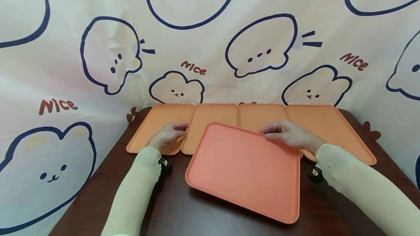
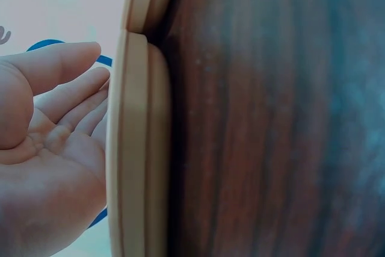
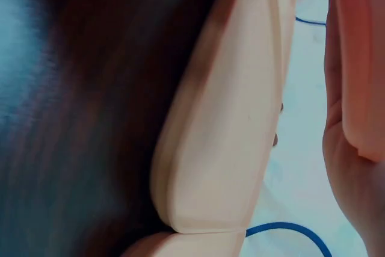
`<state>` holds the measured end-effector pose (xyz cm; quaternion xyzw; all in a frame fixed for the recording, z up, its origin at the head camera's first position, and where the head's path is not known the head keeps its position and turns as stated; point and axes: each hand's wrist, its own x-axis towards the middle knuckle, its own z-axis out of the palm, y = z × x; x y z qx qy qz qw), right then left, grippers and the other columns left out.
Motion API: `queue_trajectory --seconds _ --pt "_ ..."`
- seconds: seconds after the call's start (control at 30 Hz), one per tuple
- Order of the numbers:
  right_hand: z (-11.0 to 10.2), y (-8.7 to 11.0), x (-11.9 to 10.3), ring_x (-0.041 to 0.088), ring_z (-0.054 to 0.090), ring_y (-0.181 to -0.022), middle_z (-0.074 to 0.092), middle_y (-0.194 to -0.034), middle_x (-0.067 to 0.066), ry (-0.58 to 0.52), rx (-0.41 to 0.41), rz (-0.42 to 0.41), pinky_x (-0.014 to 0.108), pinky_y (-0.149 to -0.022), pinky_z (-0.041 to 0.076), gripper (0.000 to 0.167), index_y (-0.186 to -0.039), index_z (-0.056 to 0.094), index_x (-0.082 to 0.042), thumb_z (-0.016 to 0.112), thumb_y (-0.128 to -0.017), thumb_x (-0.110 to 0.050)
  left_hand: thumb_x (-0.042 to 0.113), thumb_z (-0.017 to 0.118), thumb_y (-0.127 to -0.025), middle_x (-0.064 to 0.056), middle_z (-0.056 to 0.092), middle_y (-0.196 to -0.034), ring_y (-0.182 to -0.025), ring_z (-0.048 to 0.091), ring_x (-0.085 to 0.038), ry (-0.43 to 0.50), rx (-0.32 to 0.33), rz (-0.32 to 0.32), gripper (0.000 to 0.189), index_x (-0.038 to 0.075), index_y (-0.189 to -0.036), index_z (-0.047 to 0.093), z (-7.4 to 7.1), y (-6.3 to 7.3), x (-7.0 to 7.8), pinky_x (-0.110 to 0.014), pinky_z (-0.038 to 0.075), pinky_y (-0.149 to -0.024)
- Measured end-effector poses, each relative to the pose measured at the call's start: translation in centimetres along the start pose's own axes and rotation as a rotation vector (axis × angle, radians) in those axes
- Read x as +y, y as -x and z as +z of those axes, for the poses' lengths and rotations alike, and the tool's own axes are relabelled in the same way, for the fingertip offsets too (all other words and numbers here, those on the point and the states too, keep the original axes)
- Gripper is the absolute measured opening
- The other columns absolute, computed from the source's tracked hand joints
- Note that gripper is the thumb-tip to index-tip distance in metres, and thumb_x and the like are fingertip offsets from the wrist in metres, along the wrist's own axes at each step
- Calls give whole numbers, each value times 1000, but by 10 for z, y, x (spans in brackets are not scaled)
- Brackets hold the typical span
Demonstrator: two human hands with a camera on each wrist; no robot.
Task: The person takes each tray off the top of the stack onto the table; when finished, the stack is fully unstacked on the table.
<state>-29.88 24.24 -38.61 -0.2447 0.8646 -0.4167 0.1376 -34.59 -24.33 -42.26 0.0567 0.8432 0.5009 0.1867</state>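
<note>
My right hand grips the far edge of a coral-pink rectangular tray, thumb on the inner face and fingers beyond the rim. This tray is tilted, its near corner low over the table and its far side overlapping the orange trays in the head view. In the right wrist view, the palm lies along the coral tray. My left hand hovers over the leftmost orange tray, fingers loosely extended and holding nothing. The left wrist view shows its thumb apart from the fingers.
Several orange trays stand side by side along the back of the dark wooden table, including a middle one and the rightmost. Layered rims show at their near edge. A cartoon-printed curtain hangs behind and at both sides.
</note>
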Motion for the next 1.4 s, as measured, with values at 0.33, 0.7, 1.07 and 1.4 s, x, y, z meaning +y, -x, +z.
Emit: queue_trajectory --seconds 0.33,0.7,1.07,1.4 --pt "25 3 0 12 73 -106 81 -122 9 4 -137 -109 22 -92 58 26 -129 79 -7 67 -107 -14 13 57 -111 -17 40 -173 -164 30 -38 1 4 -34 57 4 -165 43 0 3 0 -57 25 -134" --pt "55 7 -5 4 71 -99 82 -109 -3 161 -127 -193 24 -89 58 16 -115 84 -14 72 -104 -16 13 57 -111 -16 39 -174 -164 30 -37 13 14 -53 57 6 -166 43 -1 6 3 -57 22 -135" --pt "78 8 -9 5 55 -83 64 -93 -5 319 -31 -204 24 -72 51 6 -102 72 -12 75 -100 -7 12 57 -111 -15 36 -176 -166 26 -37 -6 9 -41 59 5 -167 39 1 6 5 -57 22 -135" --pt "82 6 -8 4 55 -82 65 -90 -4 359 71 -197 25 -74 51 8 -102 75 -9 77 -97 -3 15 58 -110 -16 37 -175 -165 28 -36 -21 10 -30 60 4 -166 40 5 -1 11 -55 24 -134"
